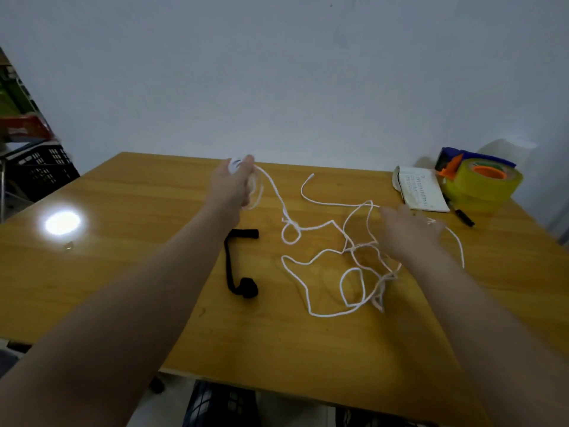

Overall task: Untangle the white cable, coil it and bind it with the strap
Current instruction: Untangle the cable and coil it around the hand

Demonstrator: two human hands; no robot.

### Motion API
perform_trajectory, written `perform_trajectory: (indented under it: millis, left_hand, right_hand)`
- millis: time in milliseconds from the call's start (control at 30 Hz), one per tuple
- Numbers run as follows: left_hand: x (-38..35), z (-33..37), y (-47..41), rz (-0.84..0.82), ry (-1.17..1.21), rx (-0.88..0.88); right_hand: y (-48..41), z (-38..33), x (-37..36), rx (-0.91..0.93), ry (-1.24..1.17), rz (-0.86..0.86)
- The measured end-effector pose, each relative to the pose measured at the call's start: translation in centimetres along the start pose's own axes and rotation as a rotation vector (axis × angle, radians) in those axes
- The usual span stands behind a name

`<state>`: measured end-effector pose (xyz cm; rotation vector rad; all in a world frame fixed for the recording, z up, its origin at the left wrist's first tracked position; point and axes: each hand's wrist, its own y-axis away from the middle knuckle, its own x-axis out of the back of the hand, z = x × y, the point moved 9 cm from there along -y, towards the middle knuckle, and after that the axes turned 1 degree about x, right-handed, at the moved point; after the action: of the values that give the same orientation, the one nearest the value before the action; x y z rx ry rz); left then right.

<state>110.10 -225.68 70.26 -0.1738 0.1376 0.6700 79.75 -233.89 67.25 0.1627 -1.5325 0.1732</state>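
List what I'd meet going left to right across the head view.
Black crate → black strap → white cable → tape dispenser. The left hand, right hand, notebook and pen overlap these, so they are left out.

White cable (323, 224), black strap (235, 266) on honey-yellow wood-grain bench (123, 195); yellow tape roll (485, 183), orange core; black crate (40, 167).

The cable (326, 266) is spread on the surface (123, 272); the strap (238, 266) is laid left of it, the notebook (421, 189) behind right.
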Motion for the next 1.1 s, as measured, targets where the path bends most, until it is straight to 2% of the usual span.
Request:
perform_trajectory:
  millis: [67,100,133,200,300,400,567,700,833,900,967,1000,1033,1067,1100]
  left_hand:
    - [-3.1,0.7,0.7,-0.141,0.008,-0.007]
    - [-4.3,1.0,1.1,-0.199,0.012,-0.011]
    - [-5.5,1.3,1.6,-0.251,0.023,-0.012]
    - [-7.4,2.0,2.6,-0.332,0.042,-0.01]
    - [-8.6,2.8,3.2,-0.373,0.053,-0.014]
    - [-7.1,3.2,2.7,-0.321,-0.011,-0.045]
    - [-4.7,1.9,2.1,-0.082,-0.03,-0.016]
    - [-3.1,1.5,1.4,0.068,-0.047,0.015]
    - [-1.5,0.2,1.2,0.16,-0.077,0.06]
    - [-1.1,-0.7,1.4,0.201,-0.036,0.091]
    - [-1.4,-0.9,1.7,0.195,0.032,0.099]
    - [-2.0,-0.6,1.7,0.15,0.048,0.086]
    - [-2.8,-0.2,1.7,0.08,0.046,0.068]
    - [-3.7,0.2,1.8,0.002,0.028,0.049]
    - [-4.6,0.6,2.0,-0.066,0.0,0.037]
  right_hand:
    - [0.8,-3.3,3.7,0.176,-0.177,0.182]
    - [1.7,-4.8,5.5,0.285,-0.402,0.274]
    - [2.5,-6.1,6.7,0.374,-0.689,0.296]
    - [3.4,-8.9,6.9,0.473,-1.159,0.092]
    - [3.6,-10.5,5.3,0.497,-1.306,-0.079]
    - [2.9,-9.2,4.5,0.444,-1.318,-0.115]
    - [2.1,-6.8,4.8,0.449,-1.179,-0.012]
    - [1.4,-5.1,3.2,0.345,-1.108,0.098]
    - [1.3,-2.8,2.6,0.301,-1.146,0.192]
    - [1.0,-1.7,2.0,0.212,-1.203,0.223]
    - [0.4,-1.0,0.4,0.082,-1.216,0.156]
    - [0.2,-1.2,-0.5,0.056,-1.135,0.09]
    - [0.0,-1.3,-1.1,0.05,-0.92,0.048]
    - [-0.1,-1.3,-1.0,0.049,-0.674,0.071]
    - [0.1,-1.4,0.0,0.059,-0.542,0.173]
